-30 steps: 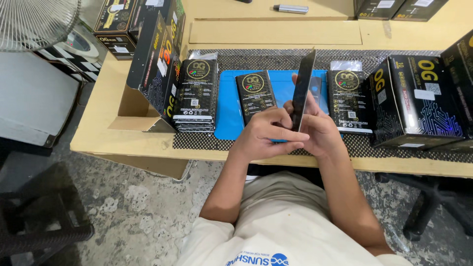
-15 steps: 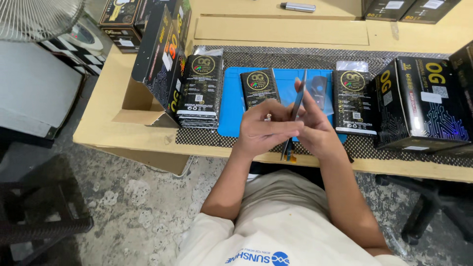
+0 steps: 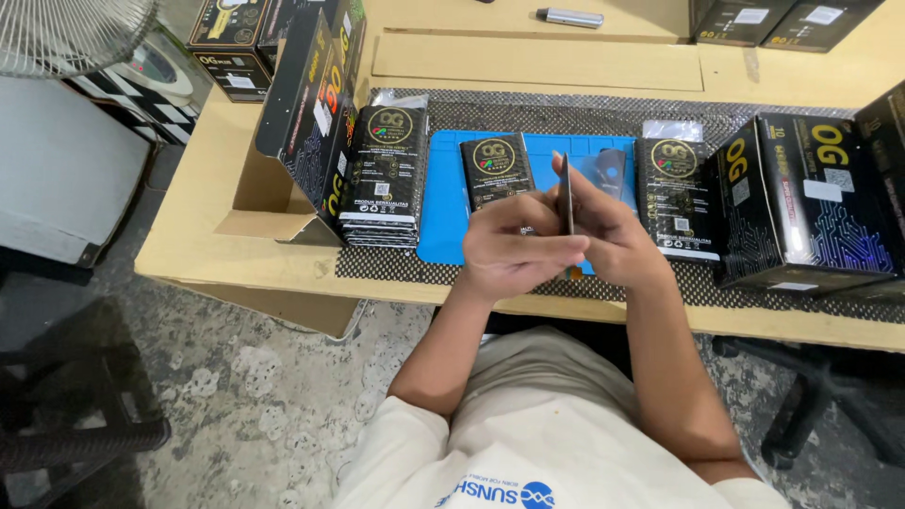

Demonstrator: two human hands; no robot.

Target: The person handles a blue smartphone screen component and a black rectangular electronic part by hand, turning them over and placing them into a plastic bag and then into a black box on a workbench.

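While both hands meet over the blue mat (image 3: 443,212), left hand (image 3: 514,250) and right hand (image 3: 613,236) each have a closed grip on a thin dark flat panel (image 3: 567,196) (held edge-on, upright); stacked black packets (image 3: 385,179) sit at 9 o'clock on the surface (image 3: 236,254).

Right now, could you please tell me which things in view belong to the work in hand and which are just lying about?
In hand:
left hand
right hand
thin dark panel, seen edge-on
blue mat
stack of flat black packets

Lying about:
fan
grey marker
large black box
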